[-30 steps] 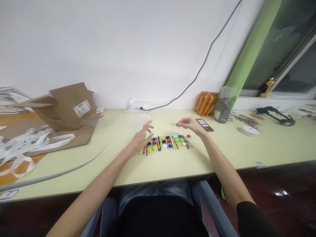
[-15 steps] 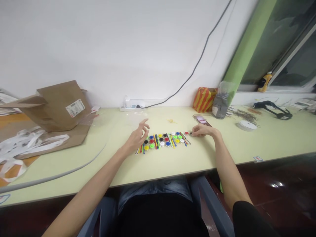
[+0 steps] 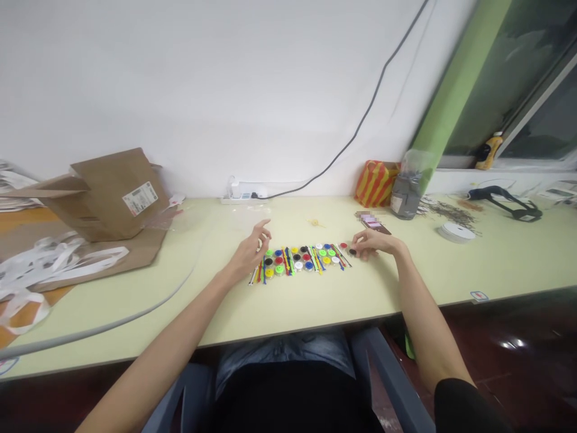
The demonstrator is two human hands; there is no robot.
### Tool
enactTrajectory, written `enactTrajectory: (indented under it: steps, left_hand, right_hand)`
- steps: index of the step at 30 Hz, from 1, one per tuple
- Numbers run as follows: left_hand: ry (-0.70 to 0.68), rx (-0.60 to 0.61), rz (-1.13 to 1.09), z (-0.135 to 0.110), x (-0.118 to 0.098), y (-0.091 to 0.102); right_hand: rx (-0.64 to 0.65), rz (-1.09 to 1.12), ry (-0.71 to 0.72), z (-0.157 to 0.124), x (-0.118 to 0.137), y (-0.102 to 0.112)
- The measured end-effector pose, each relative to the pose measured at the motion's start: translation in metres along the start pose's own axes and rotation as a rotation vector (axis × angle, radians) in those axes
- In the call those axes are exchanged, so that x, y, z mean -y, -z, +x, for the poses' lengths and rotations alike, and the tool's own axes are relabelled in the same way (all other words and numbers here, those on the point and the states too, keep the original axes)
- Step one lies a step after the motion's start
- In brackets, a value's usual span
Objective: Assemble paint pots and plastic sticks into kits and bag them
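Note:
Several small round discs (image 3: 298, 265) in red, blue, yellow, green, white and black lie in groups on the table, each seeming to have a clear rim. Between the groups are bundles of thin coloured arrow-shaped sticks (image 3: 287, 262). My left hand (image 3: 251, 251) hovers at the left end of this row, fingers curved and apart, with nothing visible in it. At the right end, the fingertips of my right hand (image 3: 370, 243) grip a black disc (image 3: 352, 252) at the tabletop. A red disc (image 3: 343, 246) lies just left of it.
A phone (image 3: 372, 222) lies behind my right hand. Farther back stand a striped bag (image 3: 375, 183) and a grey bag (image 3: 404, 195). A white roll (image 3: 456, 232) sits to the right. On the left are an open cardboard box (image 3: 117, 195), white strips (image 3: 49, 264) and a grey cable (image 3: 112, 325).
My right hand has drawn slightly toward me, and more of the black disc shows at its fingertips. My left hand stays nearly still. The whole view has shifted a little.

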State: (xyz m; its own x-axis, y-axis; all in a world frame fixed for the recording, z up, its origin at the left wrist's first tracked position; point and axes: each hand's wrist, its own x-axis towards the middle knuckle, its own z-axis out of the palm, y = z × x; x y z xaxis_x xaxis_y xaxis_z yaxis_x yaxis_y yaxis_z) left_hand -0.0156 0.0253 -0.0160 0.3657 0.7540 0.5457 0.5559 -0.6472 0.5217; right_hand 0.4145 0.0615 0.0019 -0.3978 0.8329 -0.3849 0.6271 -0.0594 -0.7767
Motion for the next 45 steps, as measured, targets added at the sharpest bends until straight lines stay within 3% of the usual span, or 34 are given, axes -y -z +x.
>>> enactTrajectory:
  steps: [7,11,17,22,28,30,35,37,41,45]
  left_hand:
    - [0.150,-0.252,0.124,0.006,0.063,0.027]
    - [0.190,-0.304,0.162,0.006,0.082,0.034]
    - [0.194,-0.273,0.150,0.007,0.079,0.032]
    - [0.204,-0.264,0.140,0.007,0.076,0.034]
    - [0.191,-0.251,0.127,0.006,0.073,0.035]
    - [0.195,-0.251,0.124,0.006,0.073,0.035]
    - [0.198,-0.237,0.148,0.006,0.071,0.034]
    - [0.210,-0.235,0.164,0.006,0.070,0.034]
    - [0.223,-0.228,0.194,0.005,0.069,0.034]
    - [0.214,-0.252,0.184,0.002,0.066,0.032]
  right_hand:
    - [0.120,0.035,0.057,0.004,0.004,-0.008]
    - [0.132,0.052,0.033,0.012,-0.002,-0.007]
    - [0.092,0.124,-0.013,0.014,-0.007,-0.009]
    - [-0.020,0.170,-0.070,0.019,-0.008,-0.015]
    - [-0.077,0.119,-0.053,0.024,-0.012,-0.017]
    - [-0.179,0.044,-0.015,0.028,-0.013,-0.019]
    - [-0.706,-0.137,0.265,0.050,-0.002,-0.028]
    - [-0.798,-0.215,0.327,0.064,0.009,-0.030]
    - [-0.698,-0.443,0.384,0.099,0.037,-0.028]
    - [-0.538,-0.637,0.316,0.136,0.059,-0.029]
